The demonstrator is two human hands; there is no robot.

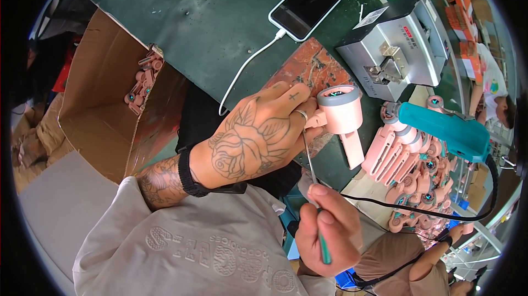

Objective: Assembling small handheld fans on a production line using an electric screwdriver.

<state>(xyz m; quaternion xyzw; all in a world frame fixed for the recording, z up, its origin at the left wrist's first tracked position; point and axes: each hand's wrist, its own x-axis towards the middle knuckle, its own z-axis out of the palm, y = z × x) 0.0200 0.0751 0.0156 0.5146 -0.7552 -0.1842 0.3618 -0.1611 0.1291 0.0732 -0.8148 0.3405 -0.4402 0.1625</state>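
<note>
My left hand has its fingers closed around a small pink handheld fan with a grey ring at its round head. The fan's handle points down toward me. My right hand, lower and nearer to me, pinches a slim tool with a thin metal shaft and a green handle. The shaft runs up to the fingers of my left hand beside the fan; its tip is hidden there. Just right of the held fan lies a pile of similar pink fans.
A teal electric screwdriver with a black cord rests over the pile. Behind it stands a silver metal machine. A phone on a white cable lies on the green table. At left, a cardboard box holds pink parts. Another person's arm shows lower right.
</note>
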